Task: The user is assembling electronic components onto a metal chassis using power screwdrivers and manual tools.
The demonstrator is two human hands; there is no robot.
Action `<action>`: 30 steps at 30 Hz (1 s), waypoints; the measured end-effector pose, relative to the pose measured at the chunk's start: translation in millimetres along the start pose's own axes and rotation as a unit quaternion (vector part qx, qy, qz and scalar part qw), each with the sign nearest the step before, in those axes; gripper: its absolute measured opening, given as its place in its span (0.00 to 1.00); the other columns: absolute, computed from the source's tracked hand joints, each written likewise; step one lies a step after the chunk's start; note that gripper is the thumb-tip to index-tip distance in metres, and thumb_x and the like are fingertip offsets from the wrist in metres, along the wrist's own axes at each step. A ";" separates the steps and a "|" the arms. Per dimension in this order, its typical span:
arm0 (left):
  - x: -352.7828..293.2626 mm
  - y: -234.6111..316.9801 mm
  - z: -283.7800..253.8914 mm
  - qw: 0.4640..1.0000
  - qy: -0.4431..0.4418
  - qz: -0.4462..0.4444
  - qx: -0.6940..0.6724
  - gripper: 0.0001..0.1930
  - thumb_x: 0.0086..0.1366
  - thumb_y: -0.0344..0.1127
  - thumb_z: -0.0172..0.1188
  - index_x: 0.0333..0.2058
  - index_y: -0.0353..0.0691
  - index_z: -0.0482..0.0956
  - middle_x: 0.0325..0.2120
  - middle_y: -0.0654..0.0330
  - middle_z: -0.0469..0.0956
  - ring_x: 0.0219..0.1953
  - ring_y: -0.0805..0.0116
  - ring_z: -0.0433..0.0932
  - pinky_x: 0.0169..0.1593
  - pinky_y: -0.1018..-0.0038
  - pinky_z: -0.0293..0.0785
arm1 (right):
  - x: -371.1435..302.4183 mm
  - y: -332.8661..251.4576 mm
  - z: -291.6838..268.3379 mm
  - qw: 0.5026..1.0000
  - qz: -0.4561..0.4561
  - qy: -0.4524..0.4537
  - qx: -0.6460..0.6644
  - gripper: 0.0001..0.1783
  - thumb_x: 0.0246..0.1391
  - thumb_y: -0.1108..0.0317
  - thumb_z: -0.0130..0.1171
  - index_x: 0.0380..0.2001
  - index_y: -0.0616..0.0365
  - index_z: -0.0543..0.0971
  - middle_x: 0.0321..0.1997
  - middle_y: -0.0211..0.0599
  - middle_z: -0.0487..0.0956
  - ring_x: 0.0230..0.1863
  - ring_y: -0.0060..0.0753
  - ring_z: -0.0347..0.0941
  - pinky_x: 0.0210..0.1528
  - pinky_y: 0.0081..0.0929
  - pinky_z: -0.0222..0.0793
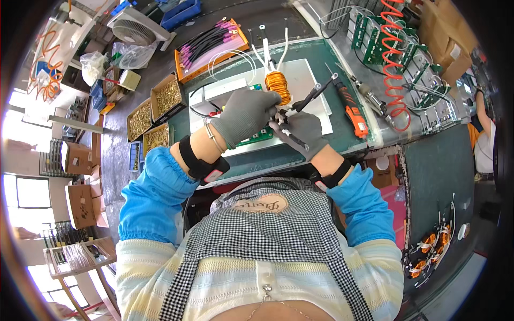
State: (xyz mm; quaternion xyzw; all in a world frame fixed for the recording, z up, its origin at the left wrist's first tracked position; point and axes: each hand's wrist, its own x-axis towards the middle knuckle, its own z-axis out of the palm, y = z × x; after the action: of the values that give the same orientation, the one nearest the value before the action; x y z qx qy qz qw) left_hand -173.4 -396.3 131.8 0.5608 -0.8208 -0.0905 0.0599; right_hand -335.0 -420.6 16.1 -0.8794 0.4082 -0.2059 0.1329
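Two hands in grey knitted gloves met near the upper middle of the frame, just below a coil of orange-coloured wire (278,87), which stood over a white flat panel (313,80). The left hand (247,113) had its fingers bent and held close together, with their tips at the lower end of the coil; what they pinched was hidden, so it could not be told. The right hand (306,132) was placed to the lower right of it, with curled fingers near thick black cable pieces with metal ring ends (306,101); whether these fingers gripped a piece firmly could not be told either. White sleeved leads (266,54) pointed upward from the coil. A green circuit board (256,140) was partly visible under the left hand.

To the right of the panel, an orange and black power screwdriver (353,113) lay on the green work surface (334,143). In the upper left of the frame, an orange tray (182,60) contained black cables with pink ends (208,45), and below it were open boxes with small brass-coloured parts (166,99).
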 end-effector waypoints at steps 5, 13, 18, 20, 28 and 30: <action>4.2 -8.1 -1.4 0.986 0.024 -0.080 -0.143 0.10 0.57 0.35 0.58 0.37 0.43 0.81 0.30 0.53 0.80 0.33 0.53 0.78 0.40 0.65 0.73 | 4.7 -3.0 -10.0 0.993 0.021 -0.087 -0.071 0.13 0.46 0.53 0.59 0.26 0.50 0.80 0.23 0.33 0.79 0.29 0.36 0.78 0.28 0.34 0.73; 20.7 -16.4 -12.9 0.997 -0.023 -0.078 0.010 0.08 0.58 0.35 0.56 0.36 0.46 0.81 0.29 0.54 0.80 0.34 0.53 0.78 0.40 0.63 0.73 | 7.2 -11.8 -13.5 0.987 0.059 -0.121 -0.082 0.07 0.39 0.63 0.63 0.24 0.51 0.80 0.26 0.32 0.80 0.31 0.36 0.79 0.29 0.33 0.73; 21.6 -29.6 -14.7 0.966 -0.087 0.028 0.241 0.09 0.55 0.36 0.58 0.35 0.50 0.82 0.28 0.58 0.78 0.35 0.58 0.79 0.38 0.61 0.73 | 8.9 -9.6 -9.0 0.989 0.085 -0.111 -0.056 0.07 0.39 0.63 0.62 0.25 0.51 0.81 0.27 0.33 0.80 0.30 0.40 0.79 0.29 0.36 0.73; 26.0 -25.4 -15.4 0.961 -0.103 0.014 0.255 0.08 0.53 0.35 0.59 0.33 0.50 0.83 0.29 0.60 0.78 0.36 0.58 0.78 0.39 0.63 0.72 | 12.4 -16.6 -18.7 0.984 0.102 -0.136 -0.048 0.08 0.42 0.62 0.59 0.25 0.52 0.81 0.28 0.35 0.80 0.32 0.41 0.78 0.32 0.36 0.73; 48.1 -45.3 -12.4 0.960 -0.189 0.061 0.197 0.07 0.50 0.34 0.58 0.28 0.45 0.83 0.26 0.54 0.78 0.33 0.54 0.77 0.40 0.63 0.71 | 12.5 15.1 -23.0 0.973 0.020 -0.203 0.106 0.13 0.48 0.56 0.55 0.28 0.53 0.80 0.32 0.37 0.80 0.40 0.39 0.76 0.43 0.34 0.71; 49.4 -45.3 -13.7 0.963 -0.215 0.045 0.156 0.07 0.51 0.33 0.57 0.28 0.44 0.83 0.25 0.53 0.79 0.33 0.53 0.78 0.39 0.62 0.72 | 11.9 28.1 -31.3 0.964 -0.024 -0.219 0.148 0.14 0.49 0.54 0.55 0.29 0.52 0.80 0.33 0.38 0.80 0.41 0.39 0.76 0.45 0.33 0.71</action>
State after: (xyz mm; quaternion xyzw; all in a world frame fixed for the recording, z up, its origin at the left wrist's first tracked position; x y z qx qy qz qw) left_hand -147.4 -459.5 135.3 0.4926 -0.8428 -0.0769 -0.2026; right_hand -361.4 -449.6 35.3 -0.8833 0.3127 -0.0697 0.3423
